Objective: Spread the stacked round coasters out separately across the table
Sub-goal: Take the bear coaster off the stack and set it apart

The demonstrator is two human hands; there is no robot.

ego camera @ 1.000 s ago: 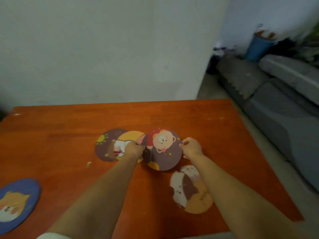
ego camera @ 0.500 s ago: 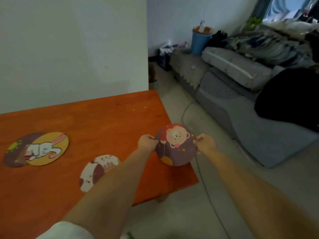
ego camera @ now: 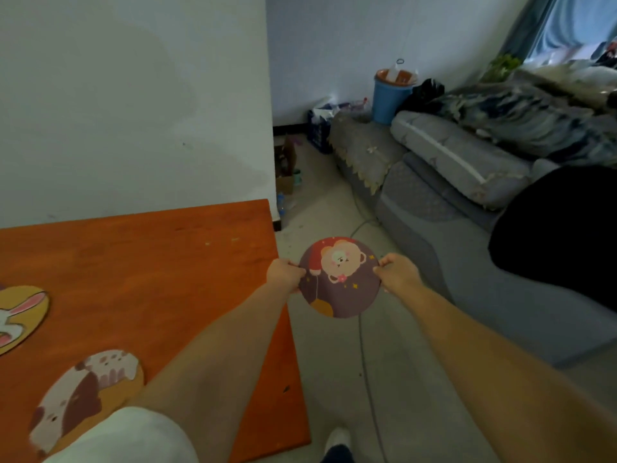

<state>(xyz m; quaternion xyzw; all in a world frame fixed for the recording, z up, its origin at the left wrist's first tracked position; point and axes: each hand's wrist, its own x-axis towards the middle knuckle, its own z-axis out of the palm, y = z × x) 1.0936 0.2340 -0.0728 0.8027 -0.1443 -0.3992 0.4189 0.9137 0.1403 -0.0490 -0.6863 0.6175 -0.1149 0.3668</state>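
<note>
1. Both hands hold one round coaster. The left hand (ego camera: 285, 275) pinches its left edge, and the right hand (ego camera: 397, 275) pinches its right edge.
2. This bear coaster (ego camera: 339, 277) is purple, with a little bear and a red balloon on it. It is up in the air, tilted so the picture faces the person.
3. The bear coaster is not over the table (ego camera: 160, 262). It hangs just past the table's right edge, above the grey floor (ego camera: 334, 362).
4. Two more coasters lie flat on the table. A yellow one, the rabbit coaster (ego camera: 20, 317), sits at the far left and is partly cut off by the edge of the view. A brown and white one, the puppy coaster (ego camera: 86, 392), lies nearer, at the lower left.
5. The rabbit coaster and the puppy coaster are apart from each other, so those two look done.
6. The bear coaster is not yet set down. That is the job left, as far as the view shows.
7. Lots of bare table shows to the right of the two flat coasters, so there is room for it there.
8. It is not clear if more coasters wait further left, since that part of the table is out of view.
9. A grey sofa (ego camera: 467, 182) stands on the right, and a blue bucket (ego camera: 389, 95) stands far back by the wall.
</note>
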